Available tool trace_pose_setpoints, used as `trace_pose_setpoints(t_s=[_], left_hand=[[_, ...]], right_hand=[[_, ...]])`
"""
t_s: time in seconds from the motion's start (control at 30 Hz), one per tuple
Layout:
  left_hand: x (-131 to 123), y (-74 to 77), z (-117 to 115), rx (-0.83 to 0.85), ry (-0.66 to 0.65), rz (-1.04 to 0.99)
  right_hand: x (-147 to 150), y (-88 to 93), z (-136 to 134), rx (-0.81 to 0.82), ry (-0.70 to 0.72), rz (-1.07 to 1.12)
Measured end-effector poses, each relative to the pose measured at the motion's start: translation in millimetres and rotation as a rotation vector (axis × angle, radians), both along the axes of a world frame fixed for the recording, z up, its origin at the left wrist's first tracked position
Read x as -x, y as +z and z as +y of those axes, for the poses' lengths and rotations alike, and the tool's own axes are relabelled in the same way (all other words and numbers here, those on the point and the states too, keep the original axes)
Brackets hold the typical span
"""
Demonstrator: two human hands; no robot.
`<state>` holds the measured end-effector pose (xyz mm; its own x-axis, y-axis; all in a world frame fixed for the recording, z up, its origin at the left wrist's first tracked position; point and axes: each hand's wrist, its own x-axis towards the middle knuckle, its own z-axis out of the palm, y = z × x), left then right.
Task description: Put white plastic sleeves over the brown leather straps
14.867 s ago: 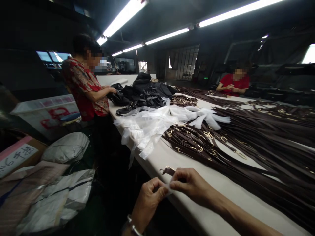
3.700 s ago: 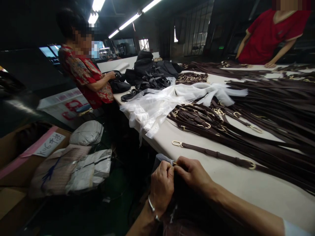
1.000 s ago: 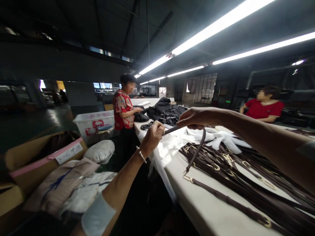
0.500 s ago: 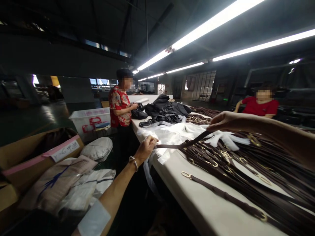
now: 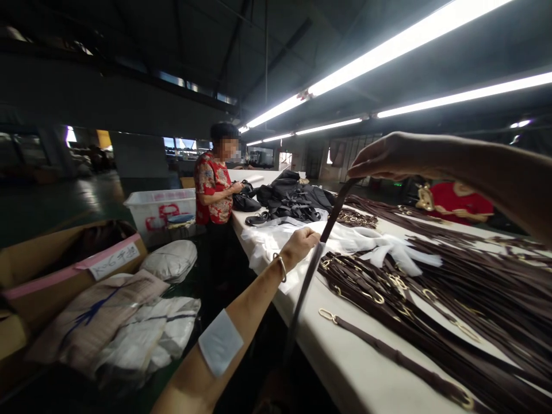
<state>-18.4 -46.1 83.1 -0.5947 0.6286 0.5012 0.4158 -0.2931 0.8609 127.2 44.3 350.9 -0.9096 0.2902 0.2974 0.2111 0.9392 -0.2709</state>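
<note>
My right hand (image 5: 388,158) is raised high and pinches the top of a dark brown leather strap (image 5: 330,221). The strap runs down and left past my left hand (image 5: 302,244), which is closed round it near the table edge, and its wrapped lower part (image 5: 302,299) hangs below the edge. A gold buckle (image 5: 425,198) dangles under my right wrist. A single brown strap with gold rings (image 5: 388,356) lies on the white table (image 5: 353,379) in front of me.
Many brown straps (image 5: 474,287) cover the table's right side, with clear plastic bags (image 5: 345,238) and black bags (image 5: 288,198) further back. One person in a red patterned shirt (image 5: 213,190) stands at the table's left; another in red (image 5: 461,207) sits opposite. Boxes and sacks (image 5: 107,310) lie on the floor.
My right hand has risen, pulling the strap from nearly level to steeply slanted. My left hand has moved right along the table edge, still closed on the strap.
</note>
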Motion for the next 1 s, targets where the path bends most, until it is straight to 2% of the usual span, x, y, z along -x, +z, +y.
trace_pose_setpoints(t_s=[0.1,0.2,0.3,0.4,0.5,0.63,0.7,0.77,0.87,0.93,1.0], left_hand=[[3.2,23.3,2.5,-0.051,-0.125,-0.072],[1.0,57.8,-2.2,-0.114,-0.248,-0.116],[-1.8,92.3,-9.0,-0.218,-0.39,-0.196],[-2.1,112.7,-11.0,-0.356,-0.502,-0.332],[0.3,110.1,-8.3,-0.385,-0.501,-0.391],[2.0,80.5,-0.3,-0.361,-0.344,-0.355],[-0.6,66.9,5.9,-0.349,-0.314,-0.36],[-5.7,61.3,13.7,-0.337,-0.307,-0.338],[-15.0,70.2,26.4,-0.392,-0.323,-0.258],[-19.9,84.4,33.7,-0.445,-0.367,-0.203],[-22.6,100.4,38.7,-0.47,-0.373,-0.168]], right_hand=[[10.4,13.6,-9.1,-0.115,0.028,-0.002],[21.5,15.4,-23.0,-0.311,-0.017,-0.021],[36.0,-0.1,-37.9,-0.483,0.07,-0.111],[49.1,-21.9,-45.7,-0.554,0.123,-0.094],[49.7,-36.9,-38.3,-0.451,0.118,-0.056],[31.5,-51.3,-7.2,-0.355,0.084,-0.187],[24.8,-61.6,8.9,-0.335,0.031,-0.223],[24.4,-73.2,20.4,-0.31,-0.007,-0.207],[30.5,-86.7,26.0,-0.213,0.011,-0.137],[33.3,-91.1,24.0,0.014,0.075,-0.065],[33.8,-93.1,21.0,0.332,0.169,0.014]])
